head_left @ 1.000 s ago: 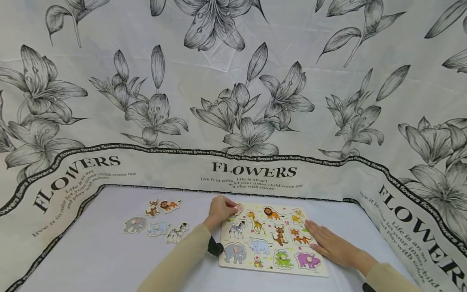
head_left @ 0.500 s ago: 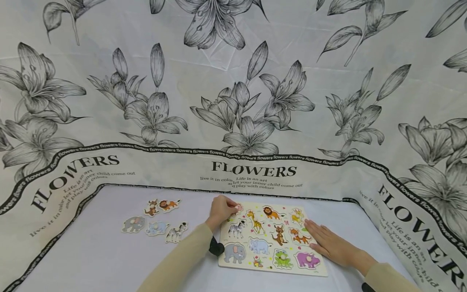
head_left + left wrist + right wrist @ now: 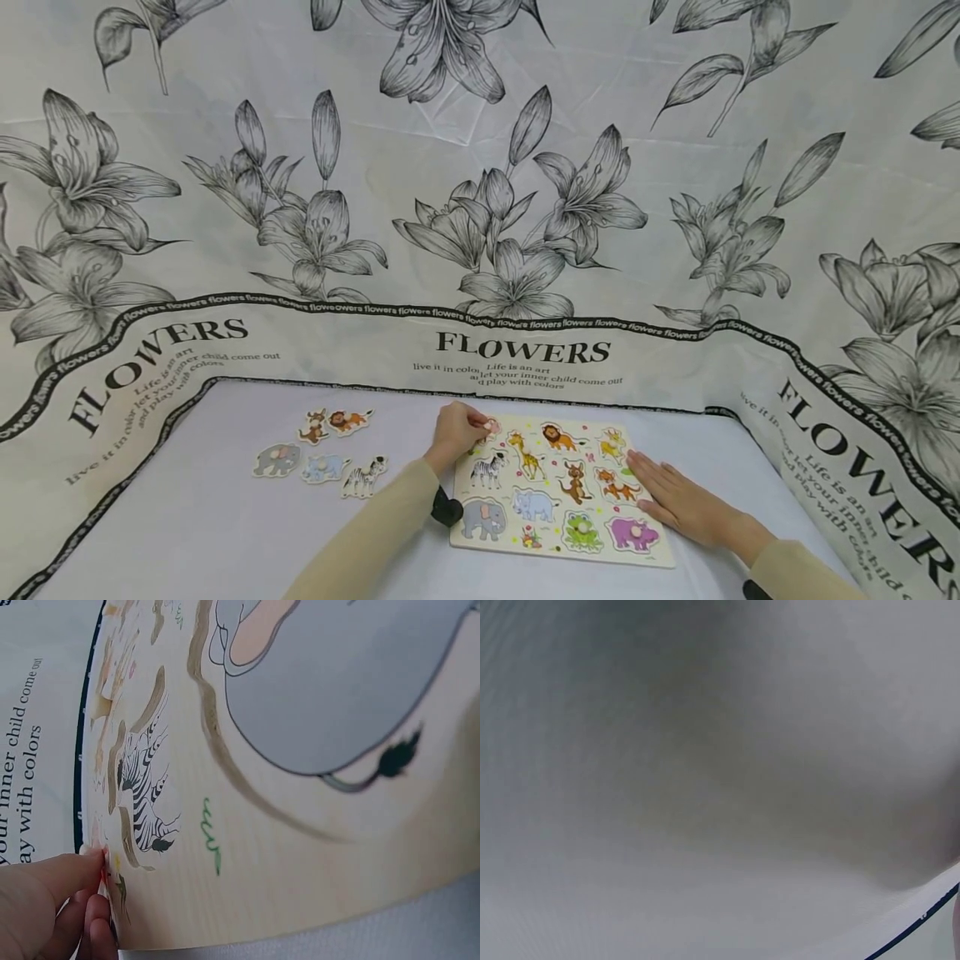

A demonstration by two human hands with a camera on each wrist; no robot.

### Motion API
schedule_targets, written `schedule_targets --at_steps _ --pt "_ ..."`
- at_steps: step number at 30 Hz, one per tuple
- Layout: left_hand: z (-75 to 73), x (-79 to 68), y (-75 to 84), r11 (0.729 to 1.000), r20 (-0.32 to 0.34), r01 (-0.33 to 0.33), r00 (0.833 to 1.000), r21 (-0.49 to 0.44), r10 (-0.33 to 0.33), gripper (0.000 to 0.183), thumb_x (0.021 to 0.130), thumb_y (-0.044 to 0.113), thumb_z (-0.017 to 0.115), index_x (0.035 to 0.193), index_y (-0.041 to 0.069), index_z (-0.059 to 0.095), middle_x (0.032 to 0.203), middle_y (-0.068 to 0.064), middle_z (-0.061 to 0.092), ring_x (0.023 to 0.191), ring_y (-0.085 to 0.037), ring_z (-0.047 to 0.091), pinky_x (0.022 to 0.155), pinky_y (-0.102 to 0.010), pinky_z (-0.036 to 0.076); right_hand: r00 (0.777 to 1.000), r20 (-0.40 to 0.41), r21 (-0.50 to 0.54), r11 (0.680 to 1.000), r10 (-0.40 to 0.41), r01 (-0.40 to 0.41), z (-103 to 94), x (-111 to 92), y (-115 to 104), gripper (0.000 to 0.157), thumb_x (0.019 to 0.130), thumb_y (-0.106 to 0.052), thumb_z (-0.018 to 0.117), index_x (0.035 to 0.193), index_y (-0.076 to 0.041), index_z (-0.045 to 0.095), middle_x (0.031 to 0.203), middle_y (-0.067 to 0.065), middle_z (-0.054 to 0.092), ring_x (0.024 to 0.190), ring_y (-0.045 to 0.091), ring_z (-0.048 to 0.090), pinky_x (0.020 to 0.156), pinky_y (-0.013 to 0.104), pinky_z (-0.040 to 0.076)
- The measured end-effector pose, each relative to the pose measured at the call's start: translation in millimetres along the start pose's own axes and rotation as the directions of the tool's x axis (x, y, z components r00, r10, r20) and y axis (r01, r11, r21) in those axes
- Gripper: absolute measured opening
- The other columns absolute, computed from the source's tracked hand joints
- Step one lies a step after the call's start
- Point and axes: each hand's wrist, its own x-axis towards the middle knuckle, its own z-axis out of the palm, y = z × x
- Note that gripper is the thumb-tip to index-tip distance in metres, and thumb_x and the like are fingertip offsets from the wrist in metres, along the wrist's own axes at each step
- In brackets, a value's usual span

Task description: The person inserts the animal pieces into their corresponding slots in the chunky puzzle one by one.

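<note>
Standing behind everything, a flower-printed cloth (image 3: 517,250) bears three large "FLOWERS" headings, its dark border running along the back of the pale surface (image 3: 172,508). Both sleeves cross the near side, and a black wrist unit (image 3: 447,507) hangs over the board's left edge, just beside the large grey elephant slot. The left hand (image 3: 456,433) is narrow, thumb and finger pinching a pink piece (image 3: 492,427) at the far left corner of the board (image 3: 554,471); the fingers partly hide it, so I cannot tell whether it sits fully down. The right hand (image 3: 684,504) lies extended, fingers straight, touching the board's right edge; its own wrist view is mostly blur. The board carries eleven animal places, four across the back, three in the middle and four in front. Printed pictures show at the bottom of the sunken zebra and grey elephant slots, while a frog (image 3: 582,533) and a hippo (image 3: 633,535) have pale knobs. Five loose pieces lie left of the board: a kangaroo (image 3: 312,427) touching or nearly touching a lion (image 3: 349,422), and, nearer, an elephant (image 3: 276,460), a blue animal (image 3: 324,468) and a zebra (image 3: 363,478).
</note>
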Motion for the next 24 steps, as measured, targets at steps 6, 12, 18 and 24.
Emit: schedule_targets --at_steps 6,12,18,24 --pt "-5.7 -3.5 2.8 1.000 0.046 0.014 0.999 -0.002 -0.014 0.016 0.076 -0.003 0.075 0.092 -0.001 0.074 0.080 -0.009 0.073 0.066 -0.011 0.064 0.057 -0.020 0.052 1.000 0.009 0.004 1.000 0.002 -0.002 0.5 2.0 2.0 0.064 0.102 -0.040 0.040 0.150 -0.001 0.024 0.154 0.025 0.026 0.131 -0.020 -0.019 0.101 0.001 -0.018" --pt "-12.0 -8.8 5.5 1.000 0.129 -0.004 0.992 0.031 0.000 0.028 0.076 -0.001 0.074 0.104 -0.001 0.072 0.095 -0.011 0.072 0.070 -0.011 0.055 0.057 -0.019 0.045 1.000 0.001 0.019 1.000 -0.003 0.003 -1.2 0.8 1.9 0.063 0.102 -0.039 0.041 0.150 -0.001 0.025 0.154 0.026 0.026 0.131 -0.022 -0.018 0.101 0.000 -0.018" --pt "-19.2 -12.9 5.0 0.999 0.209 -0.013 0.978 0.040 0.004 0.036 0.078 0.004 0.073 0.113 -0.001 0.068 0.103 -0.012 0.070 0.073 -0.013 0.050 0.060 -0.021 0.041 0.999 -0.033 0.003 1.000 -0.027 0.027 0.2 0.7 2.5 0.062 0.102 -0.037 0.042 0.150 -0.001 0.026 0.152 0.027 0.029 0.131 -0.022 -0.017 0.101 0.000 -0.016" --pt "-24.5 -16.7 -4.0 0.996 0.265 -0.054 0.964 0.070 0.033 0.039 0.083 0.014 0.072 0.121 0.004 0.065 0.120 -0.011 0.066 0.103 -0.022 0.060 0.091 -0.039 0.049 0.997 -0.055 -0.012 0.999 -0.048 0.047 0.7 0.2 0.2 0.061 0.102 -0.035 0.043 0.149 0.001 0.028 0.150 0.028 0.032 0.131 -0.023 -0.017 0.102 0.000 -0.016"
